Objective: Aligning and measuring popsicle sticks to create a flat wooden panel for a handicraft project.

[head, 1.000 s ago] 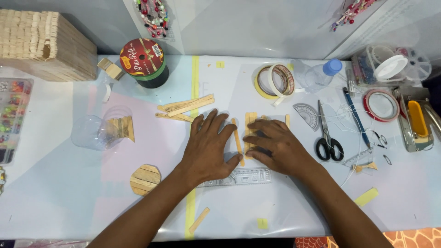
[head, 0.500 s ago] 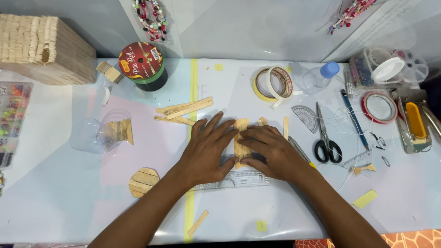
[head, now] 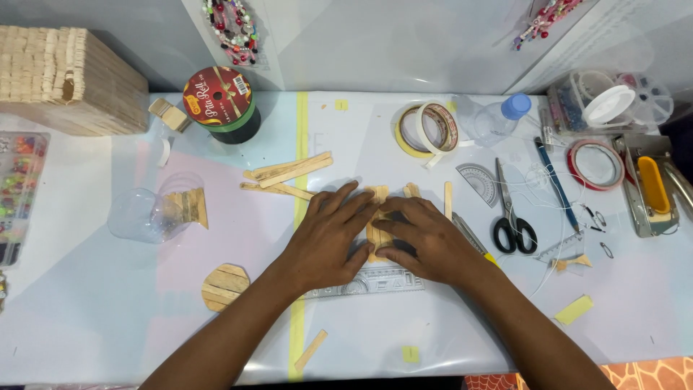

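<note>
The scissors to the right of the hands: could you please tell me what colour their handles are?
Black handles on the scissors, with bare metal blades, seen in the head view.

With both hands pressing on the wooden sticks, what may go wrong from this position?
The left hand and right hand cover most of the joined wooden sticks, so a stick might shift unseen. The clear ruler lies partly under the hands and may slide. The right forearm could brush the scissors close beside it.

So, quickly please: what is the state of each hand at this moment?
Left hand: open, fingers spread, pressing flat on the wooden sticks.
Right hand: open, palm down, fingertips on the same sticks; it grips nothing.
</note>
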